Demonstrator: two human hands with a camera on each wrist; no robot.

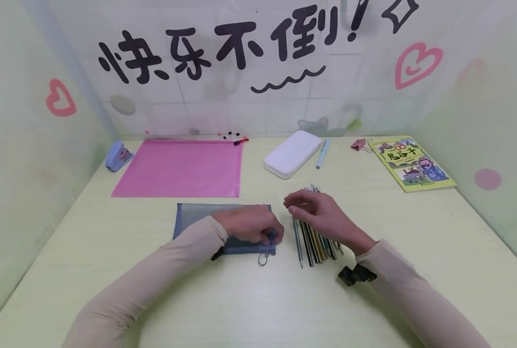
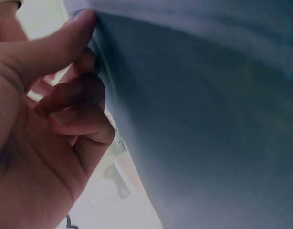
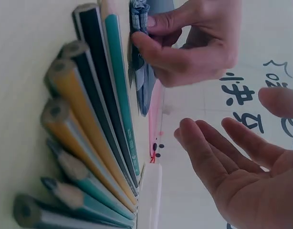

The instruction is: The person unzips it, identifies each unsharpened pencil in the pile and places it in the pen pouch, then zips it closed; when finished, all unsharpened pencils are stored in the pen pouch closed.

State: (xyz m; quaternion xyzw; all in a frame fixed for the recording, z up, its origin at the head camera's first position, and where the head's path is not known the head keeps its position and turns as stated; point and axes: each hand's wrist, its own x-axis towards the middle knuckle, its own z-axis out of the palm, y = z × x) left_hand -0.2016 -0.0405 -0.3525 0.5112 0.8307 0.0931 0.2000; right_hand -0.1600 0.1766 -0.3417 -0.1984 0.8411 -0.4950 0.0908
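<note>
1. Pouch (image 1: 193,212): on the table (image 1: 241,309), just left of the pencils (image 1: 310,244), long axis running left to right.
2. At its right end, pinched between thumb and fingers of the left hand (image 1: 251,223), the nearer one.
3. Pencils: bundled side by side, pointing away from the person, so roughly square to the pouch.
4. Above them, the right hand (image 1: 325,217): fingers loose and parted, gripping nothing.
5. Beyond the pencils, a white case (image 1: 292,153).

A blue, seemingly translucent pouch (image 1: 196,216) lies just left of side-by-side green, yellow and black pencils (image 1: 314,244).
</note>
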